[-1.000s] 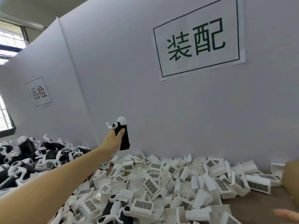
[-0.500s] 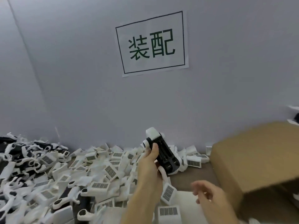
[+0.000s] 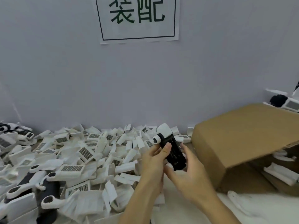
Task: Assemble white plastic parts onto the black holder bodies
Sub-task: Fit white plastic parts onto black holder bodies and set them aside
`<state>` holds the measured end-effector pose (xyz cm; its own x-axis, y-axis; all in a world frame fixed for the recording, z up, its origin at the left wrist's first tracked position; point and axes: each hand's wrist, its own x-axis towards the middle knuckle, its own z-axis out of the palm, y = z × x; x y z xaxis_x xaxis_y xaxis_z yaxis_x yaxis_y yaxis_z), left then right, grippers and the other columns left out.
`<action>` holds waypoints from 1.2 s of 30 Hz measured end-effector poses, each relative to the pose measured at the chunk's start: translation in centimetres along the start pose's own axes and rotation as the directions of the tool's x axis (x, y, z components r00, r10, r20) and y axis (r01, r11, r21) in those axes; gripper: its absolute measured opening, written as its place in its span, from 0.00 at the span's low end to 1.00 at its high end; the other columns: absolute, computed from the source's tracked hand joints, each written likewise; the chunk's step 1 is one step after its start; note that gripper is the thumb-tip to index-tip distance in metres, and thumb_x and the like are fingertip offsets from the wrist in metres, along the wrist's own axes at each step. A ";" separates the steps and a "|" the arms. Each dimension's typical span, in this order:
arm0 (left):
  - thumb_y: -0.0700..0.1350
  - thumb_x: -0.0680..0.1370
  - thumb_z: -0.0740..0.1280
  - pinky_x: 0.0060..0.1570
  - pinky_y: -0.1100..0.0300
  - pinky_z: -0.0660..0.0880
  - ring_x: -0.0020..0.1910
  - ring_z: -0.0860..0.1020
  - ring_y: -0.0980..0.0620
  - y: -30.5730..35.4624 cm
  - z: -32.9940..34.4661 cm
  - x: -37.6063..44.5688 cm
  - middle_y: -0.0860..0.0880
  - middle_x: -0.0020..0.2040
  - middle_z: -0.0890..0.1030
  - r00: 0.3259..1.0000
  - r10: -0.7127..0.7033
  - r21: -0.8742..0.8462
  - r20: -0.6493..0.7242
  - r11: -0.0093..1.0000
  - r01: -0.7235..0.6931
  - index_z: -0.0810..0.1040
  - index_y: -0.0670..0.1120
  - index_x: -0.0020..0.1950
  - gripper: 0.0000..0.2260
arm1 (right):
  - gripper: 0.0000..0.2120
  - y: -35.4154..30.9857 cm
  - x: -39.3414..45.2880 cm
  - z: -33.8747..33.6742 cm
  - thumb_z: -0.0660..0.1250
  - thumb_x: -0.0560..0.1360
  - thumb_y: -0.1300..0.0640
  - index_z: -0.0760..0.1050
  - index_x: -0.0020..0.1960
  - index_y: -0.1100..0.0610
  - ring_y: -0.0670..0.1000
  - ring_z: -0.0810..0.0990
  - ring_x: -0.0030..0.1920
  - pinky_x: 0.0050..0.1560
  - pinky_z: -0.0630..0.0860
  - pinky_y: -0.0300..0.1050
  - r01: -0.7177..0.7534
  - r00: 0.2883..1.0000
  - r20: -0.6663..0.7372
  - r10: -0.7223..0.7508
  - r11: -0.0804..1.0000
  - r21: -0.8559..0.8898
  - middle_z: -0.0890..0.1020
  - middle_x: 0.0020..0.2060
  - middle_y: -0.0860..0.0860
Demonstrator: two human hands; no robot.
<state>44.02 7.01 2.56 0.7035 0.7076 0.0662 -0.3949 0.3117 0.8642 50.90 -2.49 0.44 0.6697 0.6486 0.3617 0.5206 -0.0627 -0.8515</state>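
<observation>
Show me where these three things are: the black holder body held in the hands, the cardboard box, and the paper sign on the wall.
black holder body [image 3: 175,152]: head view, on its black middle section.
cardboard box [image 3: 242,135]: head view, on its brown top flap.
paper sign [image 3: 139,32]: head view, on the white area below the characters.

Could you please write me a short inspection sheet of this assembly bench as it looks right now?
Surface: table, mostly buried.
Job's things: black holder with white cap, tilted, held above the pile of white parts; black bodies lie front left.
Clutter: open carton on the right, white parts inside.
Grippers: left hand grips the holder; right hand cups its lower end.
Cables: nothing seen.
Surroundings: grey wall with a paper sign.
</observation>
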 end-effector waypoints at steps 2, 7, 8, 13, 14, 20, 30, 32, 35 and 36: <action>0.39 0.79 0.70 0.47 0.59 0.81 0.53 0.85 0.44 -0.6 0.1 0.0 0.42 0.51 0.87 1.000 0.022 0.098 0.016 0.995 -0.024 0.85 0.42 0.56 0.07 | 0.24 0.2 0.0 0.0 0.75 0.67 0.42 0.74 0.61 0.39 0.39 0.81 0.54 0.53 0.80 0.41 0.003 1.000 -0.024 -0.004 0.999 -0.049 0.82 0.53 0.40; 0.38 0.78 0.72 0.50 0.58 0.80 0.52 0.85 0.47 -0.9 0.4 -0.2 0.44 0.49 0.87 0.992 0.112 0.225 0.064 0.966 -0.124 0.85 0.44 0.54 0.07 | 0.14 0.4 -0.4 -0.1 0.77 0.67 0.46 0.78 0.50 0.42 0.38 0.83 0.44 0.40 0.77 0.33 0.005 0.996 -0.087 -0.014 0.995 -0.104 0.84 0.43 0.36; 0.38 0.78 0.72 0.49 0.59 0.80 0.51 0.85 0.47 -0.9 0.4 -0.2 0.45 0.48 0.87 0.991 0.118 0.231 0.064 0.964 -0.129 0.86 0.46 0.53 0.06 | 0.12 0.4 -0.4 -0.1 0.77 0.67 0.46 0.78 0.48 0.42 0.38 0.83 0.42 0.38 0.77 0.33 0.004 0.995 -0.102 -0.016 0.994 -0.112 0.84 0.41 0.36; 0.39 0.79 0.71 0.49 0.58 0.80 0.51 0.85 0.48 -1.1 0.3 0.1 0.45 0.49 0.87 0.990 0.123 0.214 0.075 0.967 -0.136 0.85 0.46 0.55 0.07 | 0.13 0.3 0.0 -0.2 0.78 0.67 0.49 0.80 0.50 0.41 0.38 0.83 0.42 0.41 0.78 0.35 0.002 0.996 -0.093 -0.012 0.994 -0.112 0.84 0.40 0.36; 0.39 0.79 0.71 0.48 0.59 0.80 0.51 0.85 0.49 -1.1 0.2 0.1 0.46 0.49 0.87 0.989 0.127 0.219 0.074 0.965 -0.141 0.85 0.46 0.55 0.07 | 0.14 0.3 0.1 -0.3 0.78 0.68 0.50 0.80 0.51 0.41 0.38 0.83 0.43 0.41 0.78 0.34 0.007 0.996 -0.083 -0.015 0.995 -0.098 0.84 0.41 0.36; 0.36 0.77 0.71 0.42 0.67 0.78 0.45 0.85 0.55 -1.9 -0.1 0.3 0.49 0.44 0.87 0.983 0.177 0.358 0.055 0.915 -0.184 0.85 0.51 0.48 0.10 | 0.18 0.9 -0.1 -0.5 0.76 0.72 0.53 0.76 0.57 0.39 0.34 0.82 0.50 0.45 0.75 0.27 -0.025 0.997 0.070 0.026 1.000 -0.008 0.84 0.48 0.33; 0.30 0.75 0.66 0.48 0.47 0.82 0.45 0.84 0.46 -2.5 -0.1 0.2 0.47 0.43 0.86 0.940 0.279 0.548 0.198 0.763 -0.342 0.84 0.47 0.47 0.14 | 0.40 1.0 0.6 -1.5 0.78 0.71 0.55 0.62 0.76 0.45 0.39 0.77 0.64 0.62 0.77 0.42 0.021 0.993 -0.121 0.014 0.960 0.281 0.77 0.65 0.40; 0.30 0.74 0.65 0.39 0.61 0.77 0.37 0.80 0.55 -2.5 -0.1 -0.1 0.52 0.38 0.84 0.922 0.290 0.605 0.257 0.696 -0.387 0.82 0.55 0.38 0.19 | 0.42 1.1 0.7 -1.6 0.81 0.67 0.52 0.64 0.75 0.44 0.40 0.80 0.59 0.58 0.79 0.40 0.014 0.986 -0.166 0.033 0.962 0.273 0.79 0.62 0.38; 0.30 0.74 0.67 0.39 0.61 0.76 0.40 0.80 0.55 -2.7 0.1 -0.2 0.54 0.40 0.84 0.907 0.294 0.659 0.303 0.623 -0.422 0.83 0.50 0.43 0.15 | 0.30 1.1 0.9 -1.8 0.83 0.65 0.50 0.75 0.64 0.44 0.38 0.83 0.51 0.54 0.81 0.42 0.039 0.954 -0.299 0.003 0.990 0.135 0.84 0.51 0.37; 0.30 0.74 0.67 0.42 0.55 0.78 0.43 0.82 0.51 -2.7 0.1 -0.1 0.51 0.42 0.85 0.903 0.297 0.658 0.311 0.619 -0.430 0.84 0.45 0.46 0.11 | 0.27 1.0 1.0 -1.8 0.82 0.64 0.48 0.78 0.61 0.43 0.38 0.83 0.49 0.53 0.82 0.43 0.043 0.944 -0.330 -0.013 0.996 0.083 0.85 0.47 0.37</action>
<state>45.11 6.02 0.28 0.7021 0.5337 0.4714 -0.1583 -0.5284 0.8341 53.04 -3.31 0.62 0.7998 0.3630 0.4781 0.5034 0.0282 -0.8636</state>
